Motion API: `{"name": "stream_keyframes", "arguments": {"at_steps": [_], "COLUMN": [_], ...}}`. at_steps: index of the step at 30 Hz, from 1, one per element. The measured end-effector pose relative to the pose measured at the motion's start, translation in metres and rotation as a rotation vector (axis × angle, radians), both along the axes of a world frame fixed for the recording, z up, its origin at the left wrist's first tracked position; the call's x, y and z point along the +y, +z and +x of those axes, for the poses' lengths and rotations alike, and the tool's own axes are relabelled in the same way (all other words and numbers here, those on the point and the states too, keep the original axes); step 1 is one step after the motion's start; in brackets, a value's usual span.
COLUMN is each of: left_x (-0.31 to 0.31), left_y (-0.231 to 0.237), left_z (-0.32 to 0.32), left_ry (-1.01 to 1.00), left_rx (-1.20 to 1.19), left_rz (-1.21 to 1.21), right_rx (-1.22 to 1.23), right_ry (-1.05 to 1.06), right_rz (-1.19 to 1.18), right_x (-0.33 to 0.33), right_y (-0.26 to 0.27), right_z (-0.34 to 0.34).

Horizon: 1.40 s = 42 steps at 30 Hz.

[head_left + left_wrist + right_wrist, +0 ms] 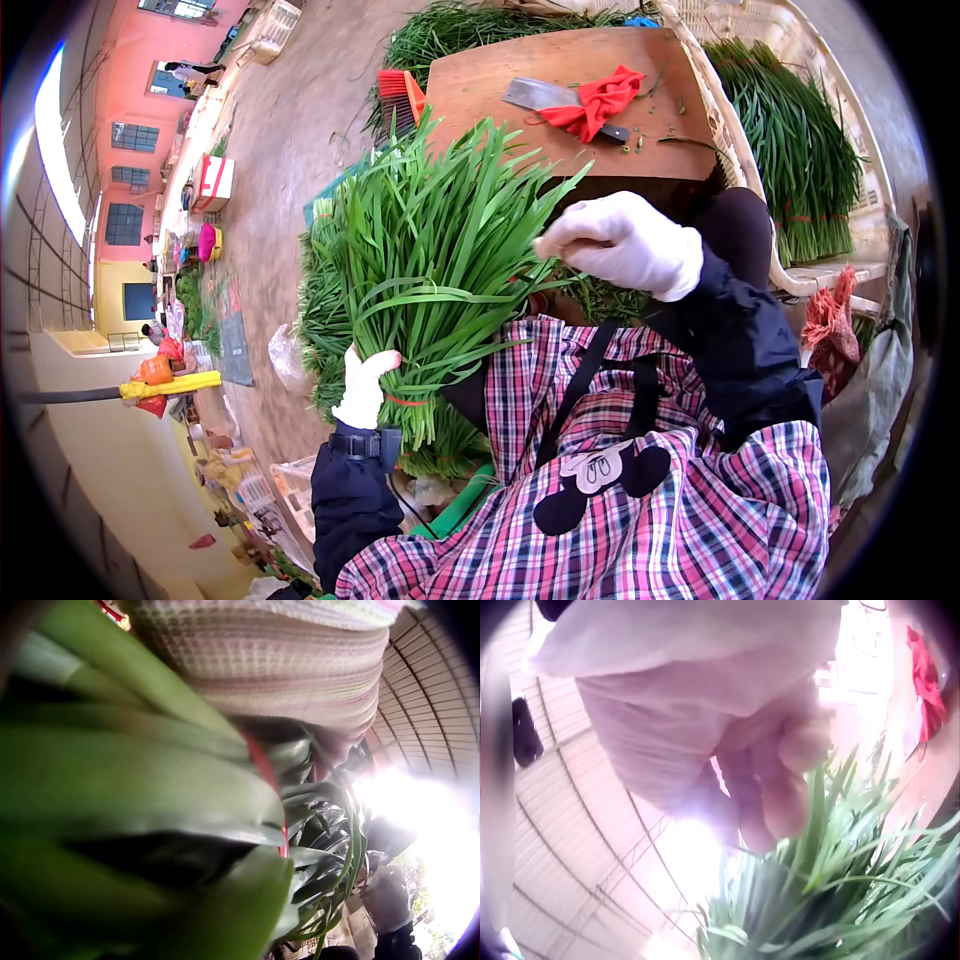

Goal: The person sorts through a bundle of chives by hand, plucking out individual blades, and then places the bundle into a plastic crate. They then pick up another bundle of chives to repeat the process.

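Observation:
My white-gloved left hand (365,385) grips a large bunch of garlic chives (430,250) low on its stems, beside a red band (405,401). The long flat leaves fan out away from my body. In the left wrist view, the red band (262,769) runs between close, blurred leaves and the glove. My white-gloved right hand (620,240) is at the right side of the bunch, its fingers bent and fingertips right at the leaves. In the right wrist view, chive leaves (832,870) rise beside these fingertips; I cannot tell whether they pinch one.
A wooden board (480,60) ahead bears a cleaver (540,95) with a red cloth (605,100) around its handle. Right of it stands a pale plastic crate (860,110) of banded chives (785,140). A red-bristled brush (400,95) lies left of the board, near more chives.

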<state>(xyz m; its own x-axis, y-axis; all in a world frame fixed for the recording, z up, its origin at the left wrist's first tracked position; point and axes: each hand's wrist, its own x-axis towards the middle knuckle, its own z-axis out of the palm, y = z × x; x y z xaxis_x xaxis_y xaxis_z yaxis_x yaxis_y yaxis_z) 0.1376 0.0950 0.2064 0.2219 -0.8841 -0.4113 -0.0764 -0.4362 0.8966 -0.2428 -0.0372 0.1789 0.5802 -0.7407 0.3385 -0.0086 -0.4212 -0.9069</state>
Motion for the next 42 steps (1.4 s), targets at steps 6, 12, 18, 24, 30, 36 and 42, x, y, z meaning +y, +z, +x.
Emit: {"name": "stream_keyframes", "arguments": {"at_steps": [6,12,18,24,30,36,42], "left_x": [0.005,0.006,0.005,0.008,0.006,0.007,0.005], "left_y": [-0.008,-0.003,-0.002,-0.008,-0.002,-0.012,0.000], "left_z": [0.006,0.011,0.006,0.013,0.004,0.015,0.005], "left_ry": [0.039,0.042,0.041,0.039,0.023,-0.013,-0.010], "left_rx": [-0.110,-0.105,-0.071,-0.130,-0.104,-0.082,-0.052], "left_rz": [-0.015,0.070,0.054,0.036,0.024,0.016,0.043], "right_rx": [0.533,0.477,0.169,-0.564,-0.429,0.133,0.417], "right_ry": [-0.186,-0.250,-0.142,0.439,0.374,-0.132,-0.132], "right_rz": [-0.573,-0.741,-0.491,0.670,0.029,-0.362,-0.459], "right_x": [-0.001,-0.007,-0.001,0.005,-0.016,-0.023,-0.022], "right_y": [-0.001,-0.026,-0.021,-0.003,0.029,0.022,0.012], "right_z": [0.050,0.075,0.060,0.005,0.020,0.068,0.072]}}
